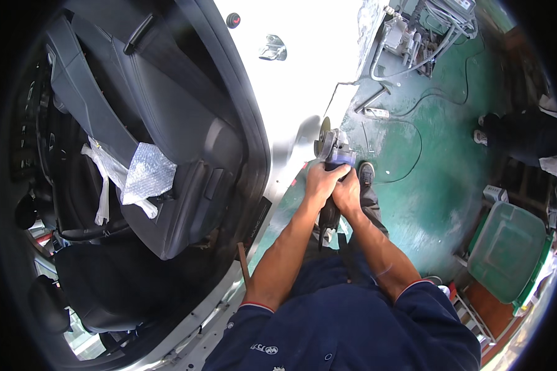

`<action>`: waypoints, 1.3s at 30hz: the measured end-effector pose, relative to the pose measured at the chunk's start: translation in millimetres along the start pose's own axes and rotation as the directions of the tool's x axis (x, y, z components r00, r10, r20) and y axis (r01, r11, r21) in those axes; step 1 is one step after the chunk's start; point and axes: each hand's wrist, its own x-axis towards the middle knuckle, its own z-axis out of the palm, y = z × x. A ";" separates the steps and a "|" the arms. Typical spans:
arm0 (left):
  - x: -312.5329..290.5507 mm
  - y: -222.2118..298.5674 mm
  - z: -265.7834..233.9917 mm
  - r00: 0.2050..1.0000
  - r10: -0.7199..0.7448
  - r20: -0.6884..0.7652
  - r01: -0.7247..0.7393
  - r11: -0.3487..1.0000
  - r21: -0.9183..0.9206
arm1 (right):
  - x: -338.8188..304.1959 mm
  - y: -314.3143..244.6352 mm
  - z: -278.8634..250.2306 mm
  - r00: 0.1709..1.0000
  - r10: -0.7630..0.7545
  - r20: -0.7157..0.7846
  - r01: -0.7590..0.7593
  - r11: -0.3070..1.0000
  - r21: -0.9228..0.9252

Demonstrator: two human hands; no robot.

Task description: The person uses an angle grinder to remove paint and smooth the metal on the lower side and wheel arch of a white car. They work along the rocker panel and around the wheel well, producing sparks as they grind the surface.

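Observation:
Both my hands are wrapped round an angle grinder (341, 156) with a blue-grey head and a dark body that hangs down between my forearms. My left hand (320, 183) grips it on the left side, and my right hand (348, 190) closes on it from the right. The round disc (325, 132) stands on edge at the grinder's far end, close to the white car body panel (303, 80). Whether the disc touches the metal I cannot tell. A dark cut or seam line runs across the panel a little beyond.
Left, the open car doorway shows a black seat (173, 93) with bubble wrap (148, 173) on it. On the green floor lie a hammer (372, 99), a power strip (376, 113) and a trailing cable (421, 145). Another person's dark trousers (526, 133) and a plastic bin (507, 244) are right.

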 end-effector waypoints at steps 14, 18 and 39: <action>21.0 -12.2 1.4 0.999 0.002 0.037 -0.001 0.999 -0.042 | 11.3 0.3 3.3 1.000 0.000 -0.017 0.000 1.000 -0.009; 20.7 -8.0 1.0 0.999 -0.007 0.040 0.008 1.000 -0.019 | 14.1 2.1 3.1 0.999 -0.042 -0.014 0.042 0.999 0.014; 17.5 1.4 -2.7 0.994 0.078 0.079 -0.065 0.987 -0.148 | 12.9 1.5 11.1 0.998 -0.030 -0.049 0.027 0.998 -0.058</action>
